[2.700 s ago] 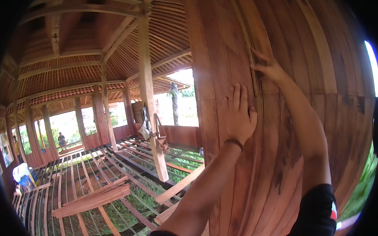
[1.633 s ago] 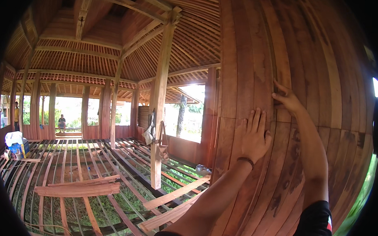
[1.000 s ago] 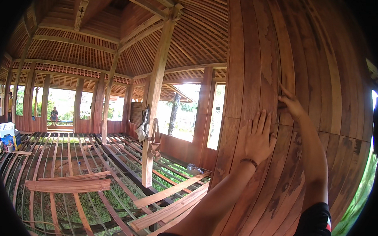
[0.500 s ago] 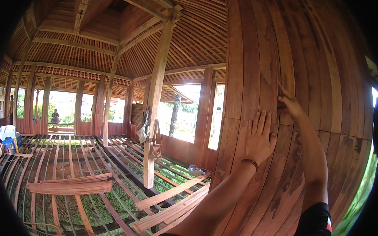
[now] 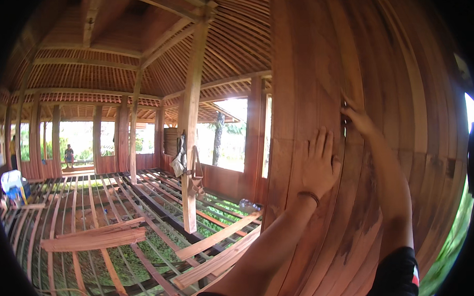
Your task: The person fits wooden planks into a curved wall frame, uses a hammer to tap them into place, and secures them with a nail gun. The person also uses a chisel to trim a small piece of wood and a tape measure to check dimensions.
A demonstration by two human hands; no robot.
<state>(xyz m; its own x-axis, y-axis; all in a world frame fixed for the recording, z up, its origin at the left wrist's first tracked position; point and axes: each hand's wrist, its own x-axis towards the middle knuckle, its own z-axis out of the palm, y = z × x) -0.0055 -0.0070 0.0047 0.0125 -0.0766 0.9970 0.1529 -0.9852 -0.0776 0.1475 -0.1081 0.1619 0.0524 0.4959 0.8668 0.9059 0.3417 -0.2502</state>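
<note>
A tall wall of upright reddish-brown wooden boards (image 5: 371,199) fills the right side of the view. My left hand (image 5: 320,164) lies flat against it, fingers stretched upward and holding nothing; a dark bracelet circles the wrist. Higher up and to the right, my right hand (image 5: 359,120) reaches to a narrow vertical gap (image 5: 345,128) between two boards. Its fingers are apart, with the tips at the edge of the gap and partly hidden. Light shows through the gap just below them.
To the left, open floor joists (image 5: 94,195) run above grass and soil. Loose planks (image 5: 95,237) lie across them, others (image 5: 217,262) beside the wall. A wooden post (image 5: 192,120) carries hanging bags (image 5: 196,172). A white-and-blue container (image 5: 15,187) stands far left; a person (image 5: 69,156) is in the distance.
The view has shifted slightly, so the board wall sits further left in it. Light now shows through the gap by my right hand. Both hands stay on the boards in nearly the same places.
</note>
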